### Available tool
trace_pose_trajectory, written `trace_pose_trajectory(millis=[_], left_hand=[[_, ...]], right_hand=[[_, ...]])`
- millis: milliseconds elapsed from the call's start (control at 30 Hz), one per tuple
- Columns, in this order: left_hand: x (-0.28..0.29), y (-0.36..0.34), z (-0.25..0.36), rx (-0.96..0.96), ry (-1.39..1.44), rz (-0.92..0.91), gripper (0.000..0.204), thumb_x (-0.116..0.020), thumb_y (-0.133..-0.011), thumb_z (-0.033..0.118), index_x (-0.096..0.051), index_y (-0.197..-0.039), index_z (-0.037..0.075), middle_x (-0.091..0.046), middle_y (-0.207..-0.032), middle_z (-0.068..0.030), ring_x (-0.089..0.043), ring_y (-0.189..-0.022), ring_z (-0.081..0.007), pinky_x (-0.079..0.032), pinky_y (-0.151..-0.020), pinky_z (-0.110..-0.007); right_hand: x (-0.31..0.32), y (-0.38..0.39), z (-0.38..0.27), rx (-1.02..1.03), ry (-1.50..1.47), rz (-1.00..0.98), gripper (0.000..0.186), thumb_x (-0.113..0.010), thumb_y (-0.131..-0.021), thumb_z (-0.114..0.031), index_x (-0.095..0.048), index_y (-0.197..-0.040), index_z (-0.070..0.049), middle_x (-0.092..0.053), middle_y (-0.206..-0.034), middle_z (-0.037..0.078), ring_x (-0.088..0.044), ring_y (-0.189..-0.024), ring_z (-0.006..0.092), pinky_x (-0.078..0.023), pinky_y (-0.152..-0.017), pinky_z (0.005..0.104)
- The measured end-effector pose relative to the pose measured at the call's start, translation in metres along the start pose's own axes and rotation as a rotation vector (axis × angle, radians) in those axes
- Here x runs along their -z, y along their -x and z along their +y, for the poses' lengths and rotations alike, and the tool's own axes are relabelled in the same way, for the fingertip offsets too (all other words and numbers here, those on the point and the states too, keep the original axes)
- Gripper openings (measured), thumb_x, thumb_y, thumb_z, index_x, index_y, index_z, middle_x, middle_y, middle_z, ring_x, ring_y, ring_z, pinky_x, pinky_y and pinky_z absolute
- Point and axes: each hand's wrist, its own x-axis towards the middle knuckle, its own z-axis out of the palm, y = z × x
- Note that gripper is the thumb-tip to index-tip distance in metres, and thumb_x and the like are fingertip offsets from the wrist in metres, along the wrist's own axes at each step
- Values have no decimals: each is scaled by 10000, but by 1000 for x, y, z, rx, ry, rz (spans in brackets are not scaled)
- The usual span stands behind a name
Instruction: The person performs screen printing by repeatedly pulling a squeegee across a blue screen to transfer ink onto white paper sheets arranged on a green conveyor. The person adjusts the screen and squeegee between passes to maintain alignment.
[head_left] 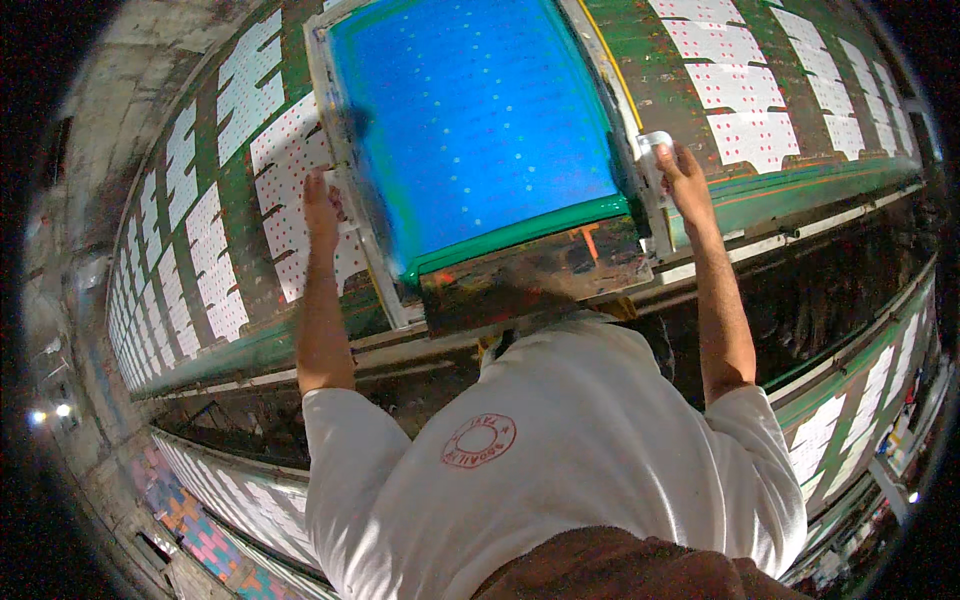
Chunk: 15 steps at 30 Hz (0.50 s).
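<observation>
A screen printing frame (385, 285) with a blue mesh (475, 110) lies across the long green table in front of me. Rows of small pale dots run down the mesh, and a band of green ink (520, 238) pools along its near edge. My left hand (322, 205) is closed at the frame's left side; its fingertips are partly hidden. At the right side, my right hand (683, 180) wraps round a white handle (655, 140) on the frame. A dark, ink-stained board (530, 275) forms the near end of the frame.
White cut fabric pieces with red dots (745, 90) lie in rows on the table (830, 185) to both sides. A pale rail (790, 232) runs along its near edge. Behind me stands another table with white pieces (815, 440). Coloured tiles (195, 510) cover floor at lower left.
</observation>
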Motion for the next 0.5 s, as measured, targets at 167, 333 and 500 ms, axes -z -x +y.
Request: trace_pose_trajectory(millis=[167, 333, 500], left_hand=[[-51, 19, -13, -72, 9, -4, 516, -505, -1035, 593, -596, -1266, 141, -409, -665, 61, -320, -484, -51, -272, -427, -258], [-67, 22, -20, -119, -88, 8, 475, -496, -1049, 569, -606, -1263, 159, -419, -664, 62, -329, -483, -48, -285, -423, -259], [-79, 14, -28, -121, -1, 108, 436, -527, -1032, 577, -606, -1222, 192, -402, -657, 68, -329, -486, -44, -274, -423, -248]], right_hand=[[47, -24, 21, 8, 40, 35, 982, -660, -917, -657, -413, -1505, 90, -502, -1487, 290, -539, -1344, 343, -464, -1062, 414], [71, -28, 33, -32, 12, 9, 977, -659, -923, -650, -393, -1525, 72, -495, -1495, 289, -554, -1323, 362, -479, -1043, 423], [79, -28, 34, 10, 35, -50, 966, -652, -934, -639, -368, -1547, 52, -450, -1535, 289, -532, -1344, 355, -466, -1061, 434]])
